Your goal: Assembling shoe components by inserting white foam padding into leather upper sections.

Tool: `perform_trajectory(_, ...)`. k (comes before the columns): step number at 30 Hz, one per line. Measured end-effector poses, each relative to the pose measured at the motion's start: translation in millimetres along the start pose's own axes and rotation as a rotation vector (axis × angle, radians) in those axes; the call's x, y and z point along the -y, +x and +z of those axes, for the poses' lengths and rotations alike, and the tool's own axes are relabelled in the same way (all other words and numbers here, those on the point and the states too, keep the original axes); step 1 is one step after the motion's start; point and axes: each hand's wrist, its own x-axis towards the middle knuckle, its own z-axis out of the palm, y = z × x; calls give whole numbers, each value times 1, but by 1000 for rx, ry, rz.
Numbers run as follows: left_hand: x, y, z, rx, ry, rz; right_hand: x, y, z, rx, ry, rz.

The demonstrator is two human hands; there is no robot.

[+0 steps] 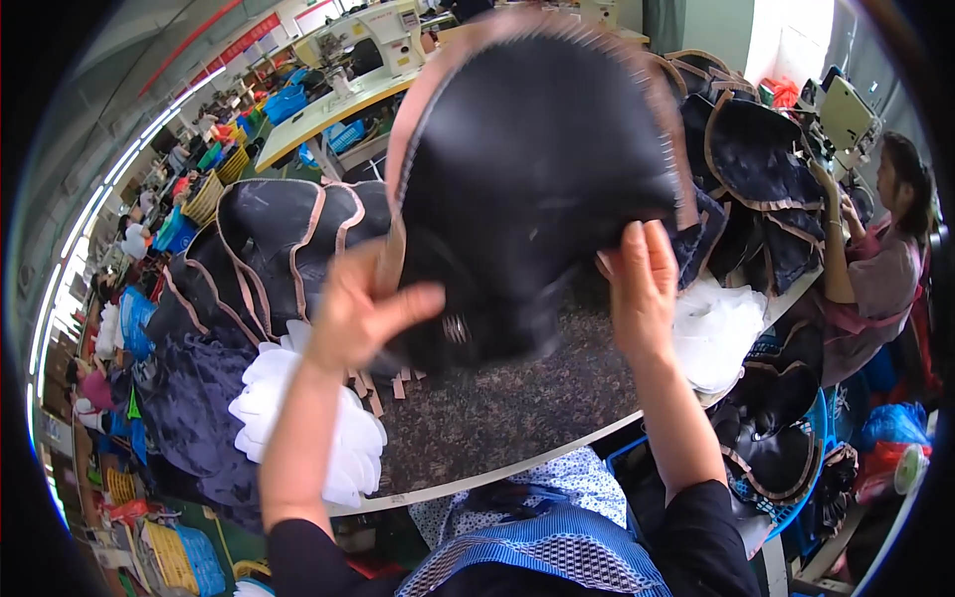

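Observation:
I hold up a curved black leather piece (537,149) above the table, its shiny side showing and a pinkish strip stitched along its rounded edge. My left hand (363,308) is at its lower left edge, thumb in front and fingers partly hidden behind it. At the lower right edge, my right hand (642,284) pinches the piece between thumb and fingers. Motion blurs the piece and my left hand a little. Beside my left forearm lies a stack of white scalloped sheets (338,448). Another white stack (711,333) sits near my right wrist.
Similar black edged pieces (269,229) are heaped at left, others (761,149) at right. Short tan strips (373,393) lie on the dark patterned tabletop (497,428). A blue basket (821,448) holds more pieces. A co-worker (885,249) sits at right by a sewing machine (846,111).

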Motion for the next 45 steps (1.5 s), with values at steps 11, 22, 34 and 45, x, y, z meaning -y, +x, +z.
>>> perform_trajectory(11,190,182,114,377,1257,290,42,-37,-31,143,-1056,-204)
perform_trajectory(22,243,131,99,-58,899,478,-88,101,-120,458,-1711,-364)
perform_trajectory(34,178,-56,-207,-585,1519,-229,-3,24,-68,153,-944,-138)
perform_trajectory(45,31,-25,-131,-530,894,484,51,-46,-3,192,-832,-119)
